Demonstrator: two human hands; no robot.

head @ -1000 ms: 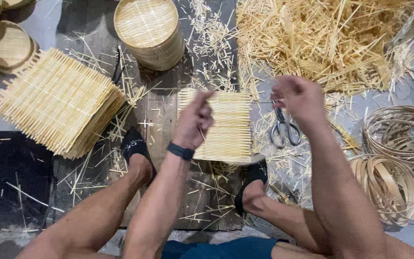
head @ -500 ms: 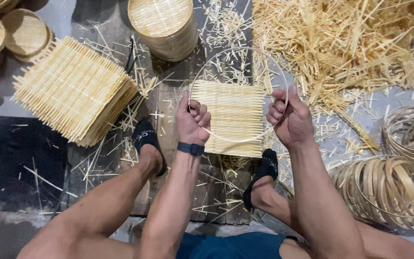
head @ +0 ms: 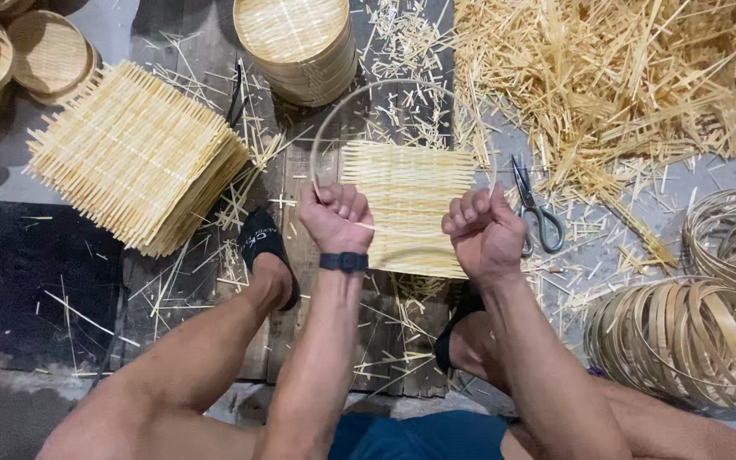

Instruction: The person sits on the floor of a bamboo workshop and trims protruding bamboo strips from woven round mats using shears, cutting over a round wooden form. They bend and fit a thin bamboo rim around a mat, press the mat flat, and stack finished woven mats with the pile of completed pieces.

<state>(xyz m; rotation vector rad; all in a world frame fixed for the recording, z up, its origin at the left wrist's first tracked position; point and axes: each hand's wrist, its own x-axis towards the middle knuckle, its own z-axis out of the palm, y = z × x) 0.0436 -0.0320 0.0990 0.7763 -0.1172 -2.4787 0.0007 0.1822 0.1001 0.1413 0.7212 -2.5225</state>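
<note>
I see my left hand (head: 336, 216) and right hand (head: 481, 230) each fisted on a thin bent bamboo strip hoop (head: 359, 89) above the square woven bamboo mat (head: 408, 192); grey scissors (head: 534, 209) lie just beside.

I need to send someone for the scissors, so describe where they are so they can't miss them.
Start at the big heap of loose bamboo splints at top right. Just below its near edge, on the grey floor right of the square woven mat, lie the scissors: the only dark metal thing among pale bamboo.

Single head camera, looking steeply down, close above lap and floor
</note>
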